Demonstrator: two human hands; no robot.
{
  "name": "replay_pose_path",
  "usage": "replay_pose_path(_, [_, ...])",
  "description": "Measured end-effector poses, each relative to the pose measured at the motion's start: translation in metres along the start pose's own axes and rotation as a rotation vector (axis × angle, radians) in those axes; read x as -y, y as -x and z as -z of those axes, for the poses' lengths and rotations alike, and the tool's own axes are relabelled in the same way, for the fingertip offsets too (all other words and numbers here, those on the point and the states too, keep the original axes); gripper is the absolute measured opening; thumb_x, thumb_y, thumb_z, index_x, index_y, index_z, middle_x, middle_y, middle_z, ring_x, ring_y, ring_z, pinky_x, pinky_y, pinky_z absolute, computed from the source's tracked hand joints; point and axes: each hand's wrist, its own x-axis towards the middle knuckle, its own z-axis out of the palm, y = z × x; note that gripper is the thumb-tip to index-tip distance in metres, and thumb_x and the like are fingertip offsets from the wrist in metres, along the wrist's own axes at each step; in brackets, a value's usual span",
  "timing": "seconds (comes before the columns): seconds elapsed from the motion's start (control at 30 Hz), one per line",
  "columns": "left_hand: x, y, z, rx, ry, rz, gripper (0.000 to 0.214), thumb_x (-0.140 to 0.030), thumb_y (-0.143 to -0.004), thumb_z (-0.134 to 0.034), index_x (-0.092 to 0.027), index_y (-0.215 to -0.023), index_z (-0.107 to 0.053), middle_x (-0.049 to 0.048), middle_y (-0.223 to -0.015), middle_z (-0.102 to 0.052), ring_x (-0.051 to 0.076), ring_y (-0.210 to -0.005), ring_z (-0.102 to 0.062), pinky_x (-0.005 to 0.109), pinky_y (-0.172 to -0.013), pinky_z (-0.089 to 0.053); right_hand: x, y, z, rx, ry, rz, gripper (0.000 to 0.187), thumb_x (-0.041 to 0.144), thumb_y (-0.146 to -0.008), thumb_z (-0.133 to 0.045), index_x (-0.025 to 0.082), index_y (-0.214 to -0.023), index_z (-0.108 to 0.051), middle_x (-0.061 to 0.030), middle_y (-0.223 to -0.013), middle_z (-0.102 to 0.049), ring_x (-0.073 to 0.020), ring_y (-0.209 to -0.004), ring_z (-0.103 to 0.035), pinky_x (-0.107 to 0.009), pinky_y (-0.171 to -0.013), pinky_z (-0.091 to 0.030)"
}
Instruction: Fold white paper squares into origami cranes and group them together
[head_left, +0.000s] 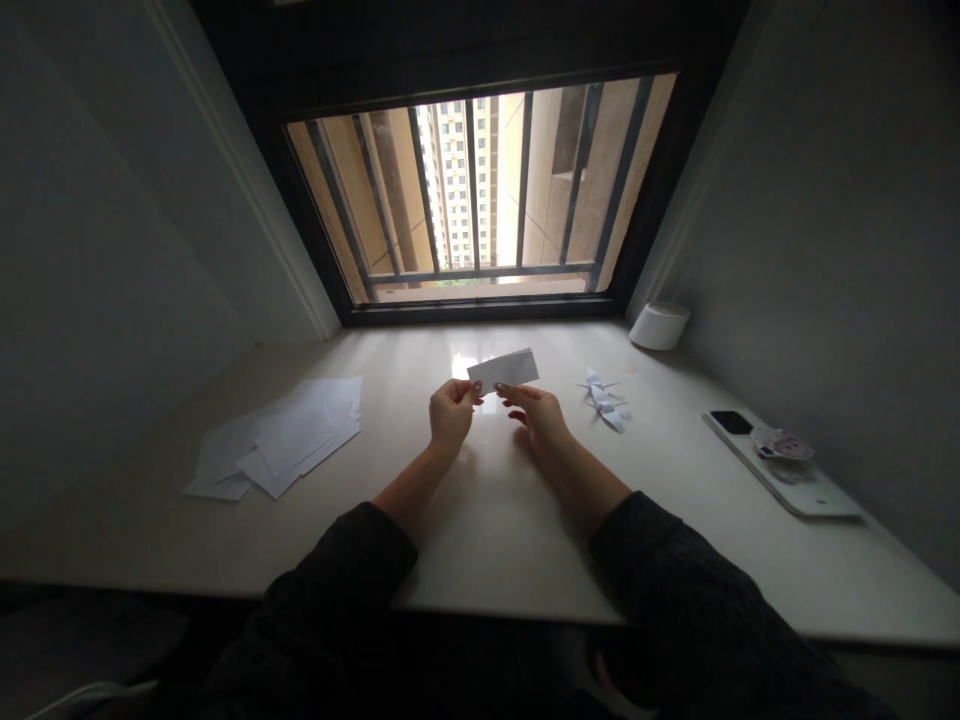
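Observation:
Above the middle of the pale desk (487,520), both hands hold up a small folded white paper strip (504,369). My left hand (451,414) pinches its left end with closed fingers. My right hand (538,412) grips its lower edge from beneath, fingers curled. A finished folded paper crane (604,398) lies on the desk just right of my right hand.
A loose stack of white paper sheets (281,445) lies at the left. A phone with a pink sticker (776,455) rests at the right, a white round container (659,324) at the back right. A barred window (480,190) faces me; walls close both sides.

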Motion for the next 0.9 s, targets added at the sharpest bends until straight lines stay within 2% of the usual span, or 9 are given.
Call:
replay_pose_path(0.1, [-0.001, -0.005, 0.005, -0.032, -0.002, 0.022, 0.025, -0.040, -0.068, -0.069, -0.016, -0.071, -0.062, 0.0048, -0.068, -0.067, 0.016, -0.058, -0.062, 0.025, -0.052, -0.042, 0.005, -0.006, 0.009, -0.077, -0.004, 0.013, 0.028, 0.041, -0.051, -0.081, 0.019, -0.067, -0.072, -0.0030, -0.073, -0.068, -0.0121, -0.064, -0.057, -0.022, -0.052, -0.040])
replay_pose_path(0.2, [-0.001, -0.009, 0.008, -0.039, 0.003, 0.044, 0.026, -0.040, -0.067, -0.071, -0.016, -0.072, -0.063, 0.0054, -0.069, -0.068, 0.016, -0.059, -0.063, 0.025, -0.052, -0.042, 0.008, -0.010, 0.015, -0.096, 0.029, 0.032, 0.030, 0.044, -0.051, -0.080, 0.019, -0.067, -0.072, -0.0044, -0.074, -0.069, -0.0128, -0.064, -0.056, -0.022, -0.051, -0.039])
replay_pose_path(0.5, [-0.001, -0.015, 0.014, -0.016, 0.030, 0.164, 0.027, -0.036, -0.065, -0.072, -0.013, -0.077, -0.065, 0.0049, -0.066, -0.066, 0.014, -0.060, -0.061, 0.023, -0.050, -0.040, 0.013, -0.008, 0.015, -0.027, 0.115, 0.044, 0.031, 0.045, -0.056, -0.077, 0.018, -0.068, -0.073, -0.0081, -0.081, -0.072, -0.0166, -0.068, -0.061, -0.024, -0.053, -0.038])
replay_pose_path(0.7, [0.002, -0.022, 0.023, 0.026, 0.019, 0.225, 0.030, -0.038, -0.066, -0.072, -0.013, -0.082, -0.066, 0.0062, -0.069, -0.067, 0.015, -0.064, -0.062, 0.024, -0.055, -0.043, 0.013, -0.010, 0.019, 0.097, 0.132, -0.012, 0.030, 0.045, -0.062, -0.072, 0.018, -0.074, -0.073, -0.0103, -0.090, -0.072, -0.0187, -0.072, -0.063, -0.026, -0.057, -0.040])
replay_pose_path(0.77, [0.004, -0.025, 0.025, 0.033, -0.038, 0.177, 0.029, -0.038, -0.068, -0.070, -0.014, -0.084, -0.066, 0.0066, -0.071, -0.067, 0.017, -0.065, -0.063, 0.025, -0.056, -0.043, 0.012, -0.011, 0.020, 0.135, 0.163, -0.004, 0.033, 0.049, -0.065, -0.068, 0.018, -0.074, -0.073, -0.0106, -0.090, -0.072, -0.0185, -0.071, -0.063, -0.027, -0.057, -0.040])
replay_pose_path(0.9, [0.007, -0.027, 0.029, -0.019, -0.309, -0.085, 0.022, -0.038, -0.073, -0.066, -0.018, -0.083, -0.066, 0.0042, -0.070, -0.067, 0.018, -0.067, -0.063, 0.028, -0.061, -0.043, 0.009, -0.011, 0.019, 0.168, 0.285, 0.049, 0.038, 0.054, -0.065, -0.067, 0.017, -0.069, -0.071, -0.0093, -0.077, -0.071, -0.0165, -0.065, -0.060, -0.026, -0.053, -0.039])
